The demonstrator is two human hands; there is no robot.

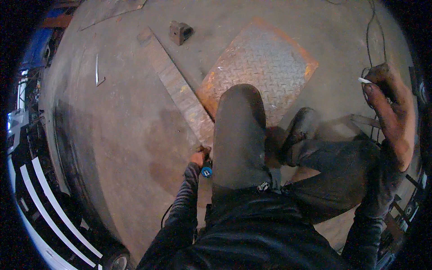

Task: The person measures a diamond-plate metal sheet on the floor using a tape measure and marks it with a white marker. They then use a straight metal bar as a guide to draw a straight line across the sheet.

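My right hand [393, 110], raised at the right, pinches a small white stick [365, 80] between thumb and fingers. My left hand [200, 157] is low, left of my leg [238, 148], just beside a round blue end piece [207, 172] (its pale marking is too small to read); I cannot tell whether the fingers close on it. A long metal strip [177, 83] runs far and left from that hand. Beyond my leg lies a rusty-edged tread plate [270, 58] bearing short white marks.
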